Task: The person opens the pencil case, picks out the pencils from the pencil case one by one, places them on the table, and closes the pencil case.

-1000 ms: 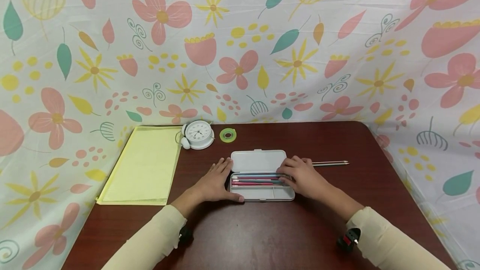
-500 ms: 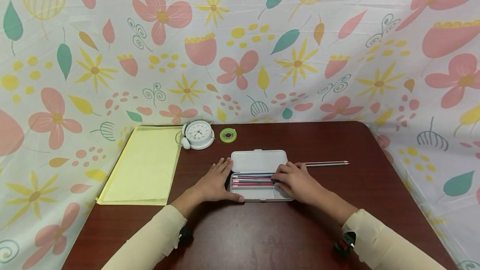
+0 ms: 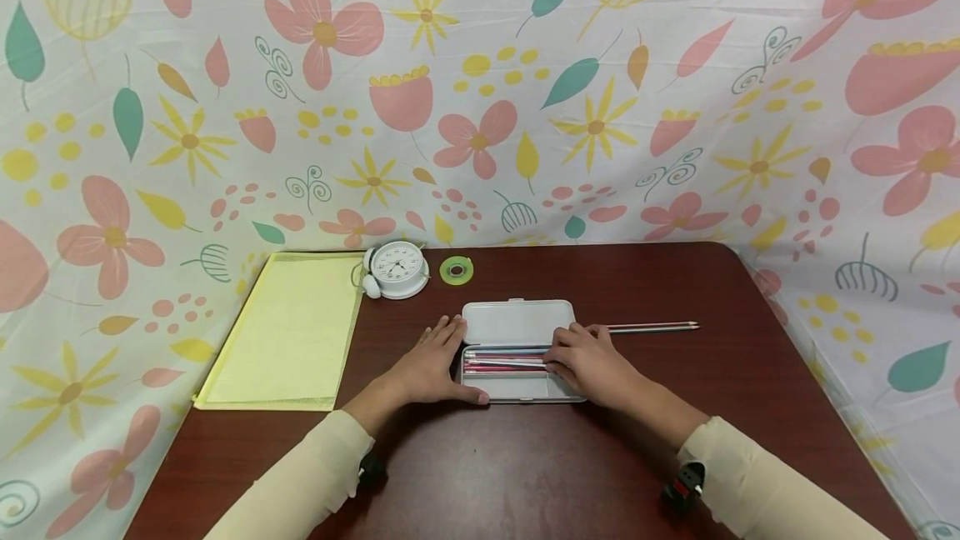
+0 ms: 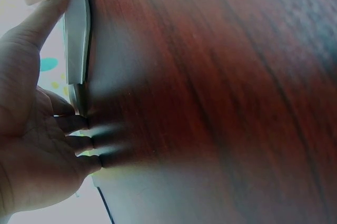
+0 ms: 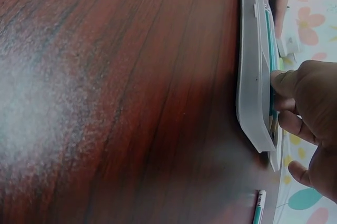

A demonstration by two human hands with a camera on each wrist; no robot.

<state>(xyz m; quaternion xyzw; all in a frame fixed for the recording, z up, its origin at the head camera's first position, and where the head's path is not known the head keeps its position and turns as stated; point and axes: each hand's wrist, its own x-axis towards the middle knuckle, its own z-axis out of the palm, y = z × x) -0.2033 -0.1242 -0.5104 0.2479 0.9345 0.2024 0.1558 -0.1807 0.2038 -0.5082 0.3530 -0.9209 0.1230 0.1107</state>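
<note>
A white pencil case (image 3: 517, 323) lies with its lid folded back on the table, several pencils (image 3: 502, 354) in its rear compartment. My left hand (image 3: 431, 363) rests at the case's left end with fingers spread, the thumb against the front edge. Over the right half of the case, my right hand (image 3: 588, 361) pinches a pencil between thumb and fingers. In the right wrist view, the thumb lies against a teal pencil (image 5: 271, 50) along the case's rim. The pencils' right ends are hidden under this hand.
Two more pencils (image 3: 660, 327) lie on the dark wooden table (image 3: 480, 465) to the right of the case. Behind stand a white alarm clock (image 3: 396, 267) and a green tape roll (image 3: 456, 271). A yellow mesh folder (image 3: 281, 332) lies at the left.
My right hand has moved slightly left and down over the pencils, and one pencil beneath its fingers now lies at a slight angle. The left hand has stayed still.
</note>
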